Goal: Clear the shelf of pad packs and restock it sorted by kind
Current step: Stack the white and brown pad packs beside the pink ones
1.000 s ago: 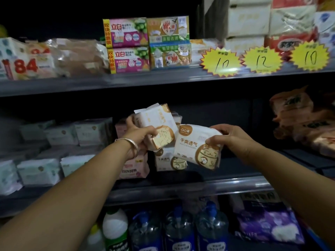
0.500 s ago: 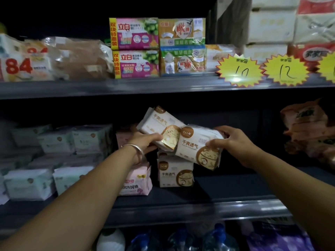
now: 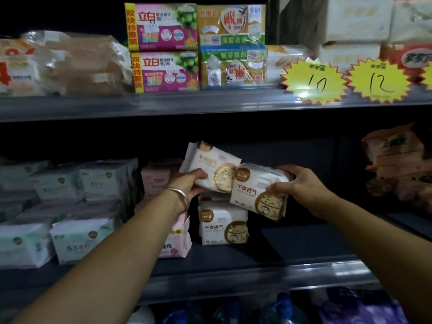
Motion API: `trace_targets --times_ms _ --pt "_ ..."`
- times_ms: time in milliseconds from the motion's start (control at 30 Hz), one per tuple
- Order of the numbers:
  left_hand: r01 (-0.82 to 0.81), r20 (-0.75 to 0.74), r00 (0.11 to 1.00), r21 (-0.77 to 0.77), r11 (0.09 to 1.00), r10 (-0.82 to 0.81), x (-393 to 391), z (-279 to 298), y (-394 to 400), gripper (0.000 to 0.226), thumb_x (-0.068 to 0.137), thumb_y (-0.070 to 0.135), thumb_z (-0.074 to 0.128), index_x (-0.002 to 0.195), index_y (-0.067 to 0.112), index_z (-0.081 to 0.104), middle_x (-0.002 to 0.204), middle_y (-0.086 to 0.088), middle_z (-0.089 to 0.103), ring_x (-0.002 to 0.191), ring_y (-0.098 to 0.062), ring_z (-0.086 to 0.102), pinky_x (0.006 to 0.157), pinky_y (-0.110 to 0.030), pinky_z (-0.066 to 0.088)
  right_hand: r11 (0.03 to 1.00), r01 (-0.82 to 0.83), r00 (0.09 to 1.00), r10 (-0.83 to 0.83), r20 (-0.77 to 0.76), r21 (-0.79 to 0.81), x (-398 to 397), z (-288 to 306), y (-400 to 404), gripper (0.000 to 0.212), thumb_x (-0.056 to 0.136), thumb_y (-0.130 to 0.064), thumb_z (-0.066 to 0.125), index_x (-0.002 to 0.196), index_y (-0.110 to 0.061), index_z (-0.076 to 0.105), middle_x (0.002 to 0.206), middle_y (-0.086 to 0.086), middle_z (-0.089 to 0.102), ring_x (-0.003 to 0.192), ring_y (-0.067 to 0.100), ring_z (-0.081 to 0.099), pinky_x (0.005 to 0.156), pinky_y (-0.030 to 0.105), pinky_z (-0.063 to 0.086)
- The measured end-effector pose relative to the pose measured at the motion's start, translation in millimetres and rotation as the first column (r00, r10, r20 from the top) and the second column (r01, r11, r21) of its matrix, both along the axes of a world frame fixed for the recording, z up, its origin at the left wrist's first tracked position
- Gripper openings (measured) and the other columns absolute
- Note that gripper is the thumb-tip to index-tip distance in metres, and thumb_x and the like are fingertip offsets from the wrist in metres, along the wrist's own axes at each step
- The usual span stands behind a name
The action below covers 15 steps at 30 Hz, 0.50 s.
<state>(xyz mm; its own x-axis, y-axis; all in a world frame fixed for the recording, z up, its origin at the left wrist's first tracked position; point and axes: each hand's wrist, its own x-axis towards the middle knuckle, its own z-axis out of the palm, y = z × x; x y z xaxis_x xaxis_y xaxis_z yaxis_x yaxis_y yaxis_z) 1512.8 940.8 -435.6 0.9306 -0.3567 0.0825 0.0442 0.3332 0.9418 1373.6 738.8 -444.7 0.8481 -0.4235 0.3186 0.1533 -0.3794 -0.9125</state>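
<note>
Above shelf (image 3: 233,256), hands (image 3: 190,183) (image 3: 300,185) each grip a gold-cat pack (image 3: 211,166) (image 3: 259,191).

The white and gold pad packs (image 3: 259,191) are wrapped in soft plastic film with a slight sheen. The shelf (image 3: 233,260) is seen as dark, smooth painted metal with a glossy front strip. A polished metal bangle (image 3: 180,195) is worn. Glossy printed wrap covers the soap boxes (image 3: 163,47).

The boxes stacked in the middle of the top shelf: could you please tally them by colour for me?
Pink boxes: 2
Gold-and-green boxes: 2
Total: 4
</note>
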Motion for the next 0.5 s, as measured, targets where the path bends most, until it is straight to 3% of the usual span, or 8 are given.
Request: trace_targets --times_ms 100,300,433,500 --pt "0.02 0.029 0.999 0.018 1.0 -0.021 3 -4 -9 0.016 0.08 -0.012 0.058 0.082 0.004 0.061 0.089 -0.012 0.065 0.08 -0.021 0.064 0.068 -0.028 0.057 1.0 -0.002 1.0 0.002 -0.018 -0.004 0 -3 -10 0.046 0.069 -0.003 0.078 0.111 -0.009 0.058 0.096 0.011 0.069 0.082 0.024 0.071 0.07 0.034 0.058" --pt "0.149 0.028 0.988 0.073 0.986 -0.151 22 -21 -21 0.034 0.078 -0.013 0.063 0.109 0.0 0.06 0.114 -0.018 0.064 0.104 -0.029 0.063 0.082 -0.034 0.057 1.0 -0.025 0.999 0.025 -0.027 -0.016 -3 -9 -29 0.036 0.069 -0.002 0.077 0.101 -0.011 0.063 0.094 0.013 0.071 0.083 0.026 0.071 0.076 0.04 0.058" --pt "0.191 -0.035 0.982 0.155 0.969 -0.188 34 -32 -27 0.045 0.077 -0.012 0.064 0.121 -0.003 0.055 0.116 -0.019 0.063 0.089 -0.024 0.065 0.06 -0.028 0.059 0.999 -0.047 0.999 0.047 -0.025 0.006 -2 -14 -36 0.04 0.069 -0.001 0.077 0.106 -0.008 0.063 0.095 0.013 0.071 0.084 0.027 0.071 0.076 0.039 0.058" --pt "0.119 0.002 0.992 0.285 0.951 -0.125 40 -37 -31 0.048 0.075 -0.005 0.07 0.121 0.0 0.055 0.116 -0.018 0.064 0.09 -0.026 0.065 0.063 -0.033 0.057 0.997 -0.073 0.997 0.073 -0.029 0.009 -1 -15 -37 0.037 0.071 -0.001 0.075 0.105 -0.009 0.063 0.094 0.013 0.071 0.084 0.026 0.071 0.074 0.037 0.059"
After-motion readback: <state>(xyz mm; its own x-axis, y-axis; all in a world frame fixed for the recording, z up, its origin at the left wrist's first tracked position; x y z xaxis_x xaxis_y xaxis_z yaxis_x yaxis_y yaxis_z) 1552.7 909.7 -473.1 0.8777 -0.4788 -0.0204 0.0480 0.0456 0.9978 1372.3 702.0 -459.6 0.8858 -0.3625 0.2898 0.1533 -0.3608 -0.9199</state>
